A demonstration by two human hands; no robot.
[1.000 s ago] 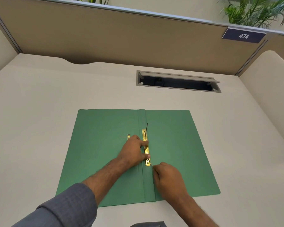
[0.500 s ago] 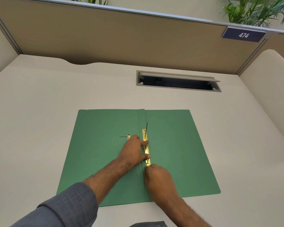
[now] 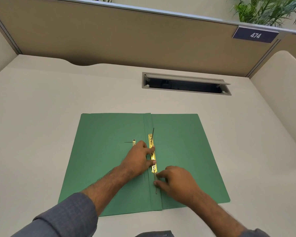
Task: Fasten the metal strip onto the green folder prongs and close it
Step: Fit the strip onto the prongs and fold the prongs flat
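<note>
While the left hand [image 3: 139, 159] presses its fingertips flat on the brass metal strip [image 3: 153, 153], gripping nothing, the right hand [image 3: 175, 183] pinches the near prong [image 3: 155, 185] on the open green folder [image 3: 186, 151] lying flat on the counter [image 3: 41, 117].

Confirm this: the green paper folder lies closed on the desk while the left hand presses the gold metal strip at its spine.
Not closed: the head view shows the green paper folder lying open flat. The left hand does press the gold metal strip at its spine.
</note>
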